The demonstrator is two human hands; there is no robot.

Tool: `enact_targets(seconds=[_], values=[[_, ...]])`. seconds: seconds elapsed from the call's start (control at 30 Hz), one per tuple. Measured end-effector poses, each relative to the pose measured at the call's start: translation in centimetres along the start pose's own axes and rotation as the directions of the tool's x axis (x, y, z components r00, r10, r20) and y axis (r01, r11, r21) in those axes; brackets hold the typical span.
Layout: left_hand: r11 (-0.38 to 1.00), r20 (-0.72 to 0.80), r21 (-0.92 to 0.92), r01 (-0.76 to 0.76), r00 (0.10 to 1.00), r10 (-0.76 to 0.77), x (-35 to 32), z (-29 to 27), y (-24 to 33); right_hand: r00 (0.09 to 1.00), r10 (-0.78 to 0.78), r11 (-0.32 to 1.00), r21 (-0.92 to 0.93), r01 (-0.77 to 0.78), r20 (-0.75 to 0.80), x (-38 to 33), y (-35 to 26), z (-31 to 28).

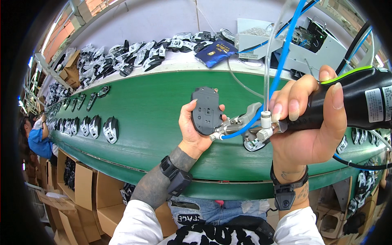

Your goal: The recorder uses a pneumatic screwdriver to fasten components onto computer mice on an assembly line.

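My left hand [191,132] holds a dark computer mouse [206,109] with its underside up, thumb on one edge and fingertips around the other. My right hand [304,122] is wrapped round a black power screwdriver [359,98] with a green stripe, held nearly level. Its metal nose [241,126] points left to the mouse's lower right corner; whether the tip touches is hidden. A blue air hose [281,61] and a clear tube [268,73] join the nose. Beneath it, a mouse part [255,144] lies partly hidden on the green belt [159,110].
Mouse shells [110,130] stand in rows along the belt's left side. Many more shells [143,53] crowd the white back ledge, beside a blue packet [216,53] and a screw-feeding machine [306,49]. Cardboard boxes [83,183] stand below; a person in blue [38,139] is far left.
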State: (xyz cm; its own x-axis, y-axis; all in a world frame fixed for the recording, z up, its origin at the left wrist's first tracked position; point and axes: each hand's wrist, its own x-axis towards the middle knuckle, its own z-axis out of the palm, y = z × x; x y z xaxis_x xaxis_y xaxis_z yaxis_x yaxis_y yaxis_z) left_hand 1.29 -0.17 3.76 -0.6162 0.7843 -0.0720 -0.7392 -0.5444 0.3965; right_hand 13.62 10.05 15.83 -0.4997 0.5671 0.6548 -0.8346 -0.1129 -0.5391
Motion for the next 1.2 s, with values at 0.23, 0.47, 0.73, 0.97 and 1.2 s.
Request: enact_targets(seconds=[0.23, 0.47, 0.73, 0.97, 1.2], values=[[0.978, -0.155, 0.203, -0.052, 0.984, 0.084, 1.6, -3.3, 0.0, 0.999, 0.014, 1.000, -0.003, -0.014, -0.049, 0.5, -2.1, 0.2], [0.993, -0.179, 0.049, 0.105, 0.979, -0.094, 0.9, -2.8, -1.6, 0.998, -0.026, 0.999, 0.026, 0.027, -0.061, -0.3, -1.4, 0.7], [0.989, -0.100, -0.007, 0.145, 0.984, -0.145, 0.4, -1.2, -1.3, 1.000, -0.021, 1.000, 0.015, 0.021, -0.010, -0.1, 0.1, 0.8], [0.961, -0.129, 0.276, 0.017, 0.991, 0.019, 0.2, -1.0, -1.3, 0.994, -0.002, 0.995, 0.096, -0.008, 0.105, -0.8, -0.3, 0.7], [-0.424, 0.386, 0.863, -0.273, 0.899, 0.206, 2.1, -6.2, 0.9, 0.994, 0.105, 0.965, -0.240, -0.104, -0.012, 0.2, -2.7, -1.2]])
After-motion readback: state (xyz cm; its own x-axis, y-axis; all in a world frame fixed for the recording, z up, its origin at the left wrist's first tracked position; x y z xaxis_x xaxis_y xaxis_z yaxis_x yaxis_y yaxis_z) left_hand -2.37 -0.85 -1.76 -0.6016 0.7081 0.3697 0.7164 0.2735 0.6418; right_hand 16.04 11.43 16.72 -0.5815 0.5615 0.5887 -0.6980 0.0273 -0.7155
